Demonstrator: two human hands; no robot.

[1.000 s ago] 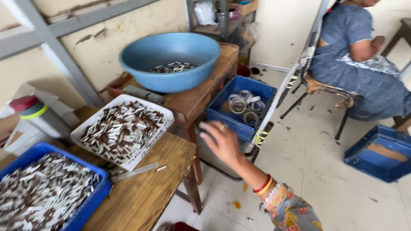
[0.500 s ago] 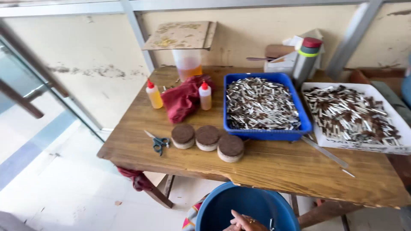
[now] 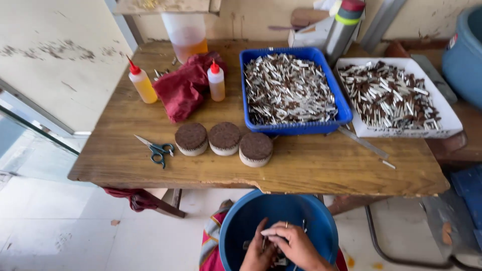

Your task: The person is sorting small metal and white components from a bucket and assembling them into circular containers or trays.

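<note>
Gripping small sticks (image 3: 266,244) inside the blue basin (image 3: 241,221), both hands: left hand (image 3: 257,253), right hand (image 3: 296,246)

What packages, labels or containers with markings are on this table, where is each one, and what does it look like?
Squeeze bottle: table's left rear, yellow liquid, red nozzle.
Second squeeze bottle: beside the red cloth, orange liquid, red nozzle.
Cardboard box: rear, behind the blue tray, white, open.
Flask: by that box, grey, green band, red cap.
Jug: rear, clear, amber liquid.
No screens or signs.
</note>
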